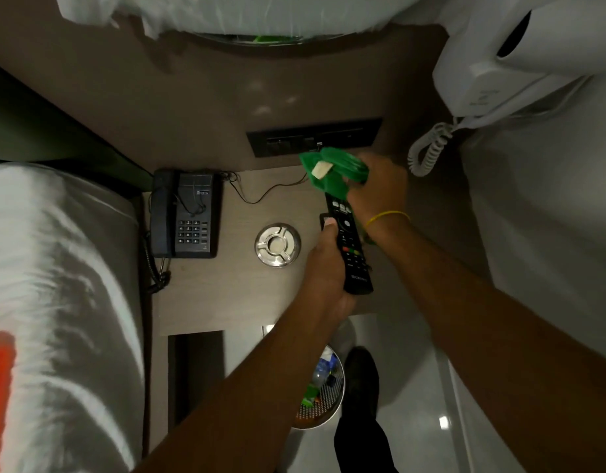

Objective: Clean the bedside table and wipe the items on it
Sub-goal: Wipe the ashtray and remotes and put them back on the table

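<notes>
My left hand [329,264] grips a black remote control [350,247] above the right side of the wooden bedside table [240,295]. My right hand [376,189] holds a green cloth [332,172] pressed against the remote's far end. A second dark remote seems to lie behind the first, mostly hidden. On the table stand a black telephone [185,215] at the left and a round metal ashtray [277,245] in the middle.
A bed with white sheets [62,285] borders the table's left. A dark switch panel [312,136] sits on the wall behind. A white wall-mounted device with coiled cord [428,151] hangs at right. A mesh waste bin [320,390] and my shoe [361,373] are on the floor below.
</notes>
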